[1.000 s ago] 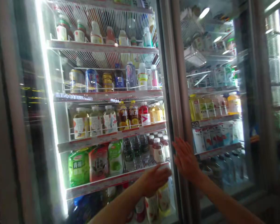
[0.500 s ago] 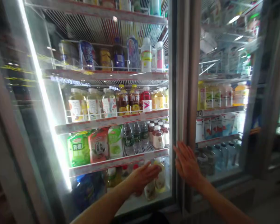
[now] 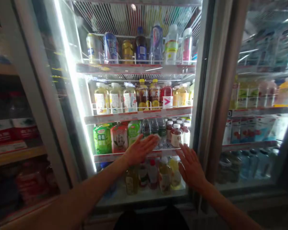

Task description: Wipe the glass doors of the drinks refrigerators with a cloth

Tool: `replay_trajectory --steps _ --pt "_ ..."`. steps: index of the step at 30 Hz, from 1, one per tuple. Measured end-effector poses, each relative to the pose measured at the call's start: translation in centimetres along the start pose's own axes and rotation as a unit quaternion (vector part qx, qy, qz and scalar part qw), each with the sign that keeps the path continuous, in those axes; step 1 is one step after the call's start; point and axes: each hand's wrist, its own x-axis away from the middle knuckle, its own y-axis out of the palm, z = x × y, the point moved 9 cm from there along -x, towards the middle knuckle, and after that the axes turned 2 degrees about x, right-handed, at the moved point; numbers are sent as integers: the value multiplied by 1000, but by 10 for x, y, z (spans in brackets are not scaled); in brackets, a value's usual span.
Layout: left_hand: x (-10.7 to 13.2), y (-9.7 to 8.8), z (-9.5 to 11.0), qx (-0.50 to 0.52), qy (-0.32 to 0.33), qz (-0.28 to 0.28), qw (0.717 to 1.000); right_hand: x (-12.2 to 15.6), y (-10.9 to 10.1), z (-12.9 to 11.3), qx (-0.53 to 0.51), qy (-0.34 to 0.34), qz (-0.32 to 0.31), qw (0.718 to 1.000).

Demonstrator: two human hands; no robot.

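The glass door (image 3: pixel 198 105) of the lit cooler (image 3: pixel 134 16) stands just left of the middle post (image 3: pixel 218 95). The left hand (image 3: pixel 140 148) and the right hand (image 3: pixel 190 166) lie on it flat, fingers spread, grasping nothing. Bare palms may well slip on the glass. The right hand, just beside the post, could get pinched at the door's edge. A hard shove might topple the bottles (image 3: pixel 166 95) behind. Counted: two hands. On the top shelf (image 3: pixel 134 68) there are three cans (image 3: pixel 110 48) and four tall bottles (image 3: pixel 156 41). Lower down are three big jugs (image 3: pixel 120 137), green, red, green, and three dark water bottles (image 3: pixel 155 126).
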Motion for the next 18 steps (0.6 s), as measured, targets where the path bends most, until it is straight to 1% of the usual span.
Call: replay_trajectory --steps 1,2,4,5,6,7,9,10,11,14,15,16,17,18 --pt "9 -5 -8 -6 0 7 1000 -2 2 -6 -5 -3 5 1000" --pt "19 -8 -8 -10 27 13 1000 -5 4 -13 -11 -11 7 1000" --pt "39 -11 -1 -11 108 12 994 -11 10 -28 -24 -35 -3 999" --pt "48 -12 -1 -11 129 8 992 -15 12 -35 -28 -47 -5 998" --pt "53 -13 -7 -12 121 7 993 -20 13 -40 -31 -54 -4 998" --pt "55 -15 -19 -17 87 8 996 -26 13 -43 -33 -56 1 998" --pt "58 -22 -49 -30 -7 12 999 -37 11 -45 -40 -44 22 998" --pt "60 -24 -60 -34 -31 11 999 -42 10 -45 -45 -37 33 998" --pt "62 -26 -64 -34 -26 9 999 -46 11 -47 -49 -34 37 998" --pt "73 -33 -60 -26 70 11 997 -56 18 -54 -54 -55 16 997" --pt "77 -36 -64 -28 75 18 997 -59 20 -55 -53 -61 11 997" --pt "80 -40 -75 -35 43 28 998 -63 20 -55 -52 -63 10 997" --pt "83 -44 -92 -47 -21 40 998 -68 19 -54 -52 -58 16 997" --pt "89 -49 -111 -61 -100 54 992 -73 17 -52 -52 -51 28 997"
